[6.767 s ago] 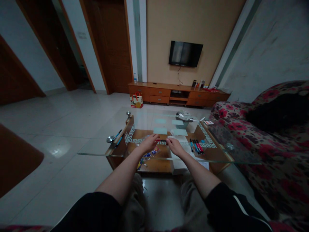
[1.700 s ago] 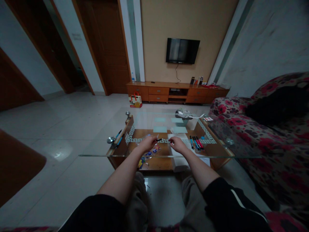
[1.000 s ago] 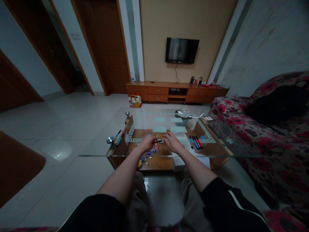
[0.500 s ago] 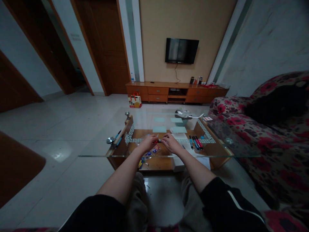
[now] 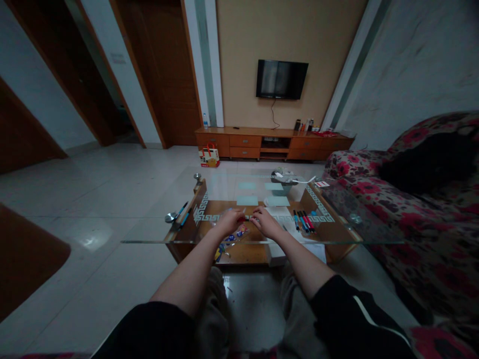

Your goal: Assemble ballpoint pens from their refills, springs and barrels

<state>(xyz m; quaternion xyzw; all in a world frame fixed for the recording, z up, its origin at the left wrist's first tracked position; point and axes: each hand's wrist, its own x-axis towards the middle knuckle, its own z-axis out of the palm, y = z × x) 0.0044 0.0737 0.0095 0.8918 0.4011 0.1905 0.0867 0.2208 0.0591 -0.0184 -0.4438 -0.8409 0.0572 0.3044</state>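
Over the near part of the glass table [image 5: 220, 230], my two hands meet with their fingertips close together. My left hand [image 5: 231, 221] is closed on one end of a small, dark pen [image 5: 246, 219] that shows some red. My right hand [image 5: 264, 222] pinches its other end; most of the pen is hidden by fingers. To the right lies a row of blue, black and red pens [image 5: 304, 221]. Two blue pens [image 5: 183, 215] rest near the table's left side. Below my left hand, a clear plastic packet [image 5: 239, 234] with colourful print is partly covered.
White paper [image 5: 316, 249] and a white box [image 5: 276, 255] show at the table's right half, seemingly under the glass. A dark bowl-like container [image 5: 284, 177] stands at the far side. A flowered sofa [image 5: 374, 169] flanks the right; a TV cabinet [image 5: 243, 142] stands beyond.
My right hand's fingers have shifted slightly around the pen's end. My left hand and the things on the table look the same.
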